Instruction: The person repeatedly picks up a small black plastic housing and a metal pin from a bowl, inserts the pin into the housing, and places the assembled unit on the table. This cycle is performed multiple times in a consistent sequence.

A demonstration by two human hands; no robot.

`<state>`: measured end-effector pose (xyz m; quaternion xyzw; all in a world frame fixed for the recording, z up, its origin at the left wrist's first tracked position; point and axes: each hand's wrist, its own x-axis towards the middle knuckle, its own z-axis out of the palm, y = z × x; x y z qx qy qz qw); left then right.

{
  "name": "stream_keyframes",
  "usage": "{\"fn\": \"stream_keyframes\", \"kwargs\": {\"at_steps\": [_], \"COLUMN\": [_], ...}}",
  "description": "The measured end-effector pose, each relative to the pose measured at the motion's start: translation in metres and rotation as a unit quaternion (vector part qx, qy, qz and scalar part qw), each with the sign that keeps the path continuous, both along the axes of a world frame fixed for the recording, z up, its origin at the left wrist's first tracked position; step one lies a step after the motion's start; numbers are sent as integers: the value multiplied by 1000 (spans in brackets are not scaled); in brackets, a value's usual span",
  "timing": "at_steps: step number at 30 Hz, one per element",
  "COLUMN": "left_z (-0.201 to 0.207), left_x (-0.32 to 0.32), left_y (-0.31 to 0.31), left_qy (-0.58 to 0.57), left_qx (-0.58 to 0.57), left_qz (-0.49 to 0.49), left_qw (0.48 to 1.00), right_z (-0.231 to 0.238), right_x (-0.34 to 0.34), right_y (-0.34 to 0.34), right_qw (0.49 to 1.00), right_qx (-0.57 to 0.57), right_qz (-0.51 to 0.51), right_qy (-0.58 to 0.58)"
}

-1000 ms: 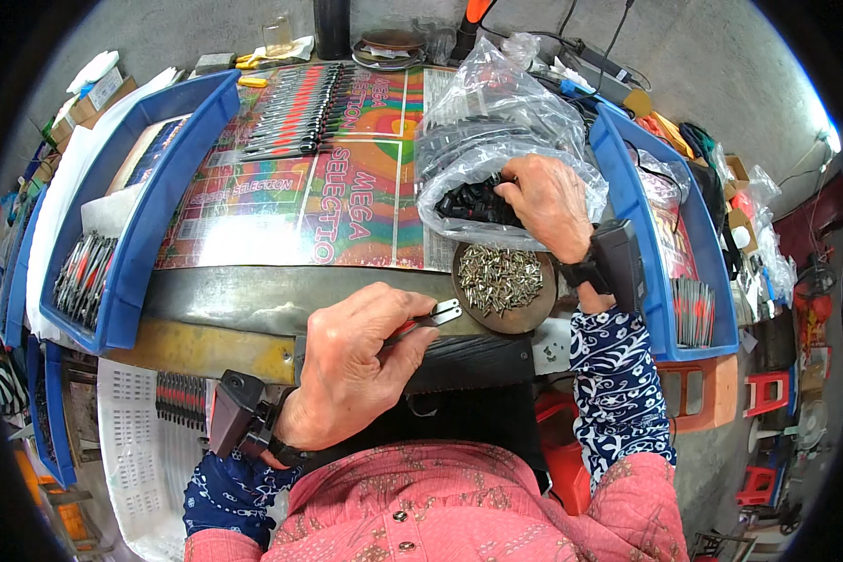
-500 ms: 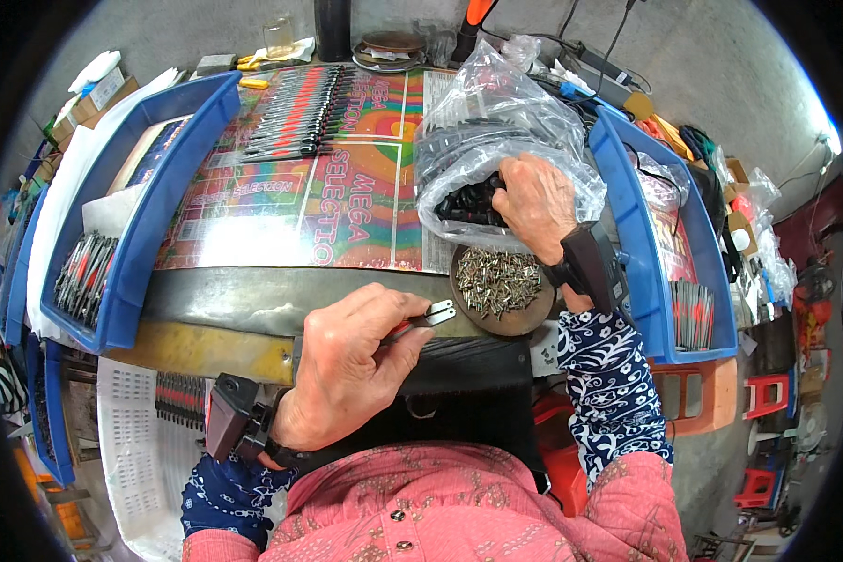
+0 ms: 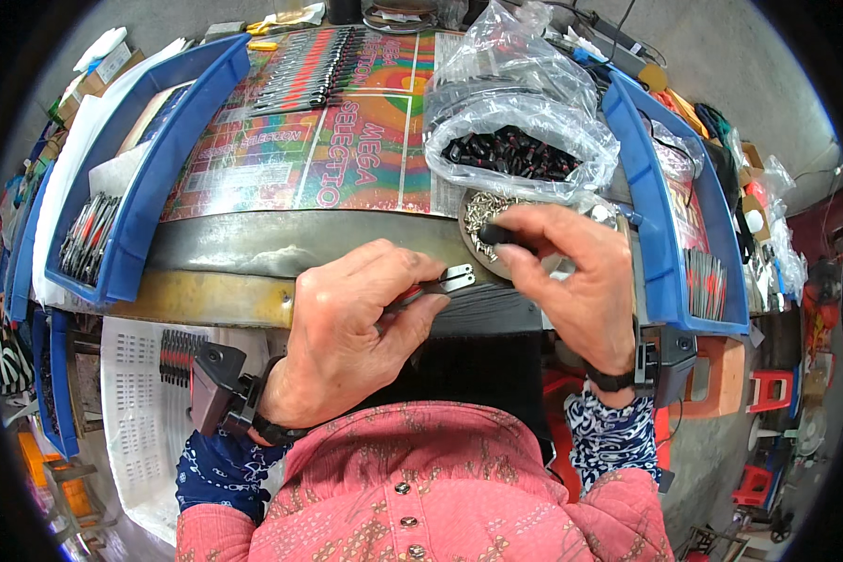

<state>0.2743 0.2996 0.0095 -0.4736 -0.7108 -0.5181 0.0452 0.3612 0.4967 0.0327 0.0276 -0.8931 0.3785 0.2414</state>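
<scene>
In my left hand (image 3: 351,323), thumb and fingers pinch a slim red-and-black piece whose flat silver forked end (image 3: 458,278) has small holes and points right. My right hand (image 3: 581,281) grips a small black plastic part (image 3: 496,234) between thumb and fingertips, a short gap from the silver end. Partly hidden behind that hand, a round dish holds many small metal pins (image 3: 483,208). Beyond it, an open clear plastic bag (image 3: 595,140) is filled with black plastic parts (image 3: 515,155) like the one I hold.
Red-and-black slim pieces (image 3: 314,70) lie in a row on the printed sheet (image 3: 253,173). Blue trays stand at left (image 3: 173,136) and right (image 3: 660,248), holding similar pieces. A white perforated basket (image 3: 140,403) sits below the bench edge (image 3: 225,295) at left.
My right hand has come out of the bag with a black plastic part and moved near the left hand. The left hand still holds its piece. The view has tilted down.
</scene>
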Motion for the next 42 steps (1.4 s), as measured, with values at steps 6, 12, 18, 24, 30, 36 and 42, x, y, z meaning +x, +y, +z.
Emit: {"fn": "stream_keyframes", "kwargs": {"at_steps": [6,12,18,24,30,36,42], "left_z": [2,0,-2,-3,-6,-7,-11], "left_x": [11,15,16,17,17,19,21], "left_y": [-4,-3,-5,-5,-3,-6,-7], "left_qy": [-7,-12,-8,12,21,9,1], "left_qx": [-8,-12,-21,-25,-13,-26,-24], "left_qz": [-11,-17,-15,-19,-31,-56,-70], "left_qw": [1000,1000,1000,999,999,998,997], "right_z": [-6,-10,-10,-15,-21,-24,-22], "right_x": [22,27,33,30,32,34,37], "right_y": [-11,-12,-15,-12,-14,-12,-10], "right_qw": [992,990,974,976,954,942,929], "right_qx": [-120,-138,-220,-207,-282,-296,-304], "right_qz": [38,37,23,65,86,119,135], "right_qy": [-22,-13,-35,-27,-63,-104,-164]}}
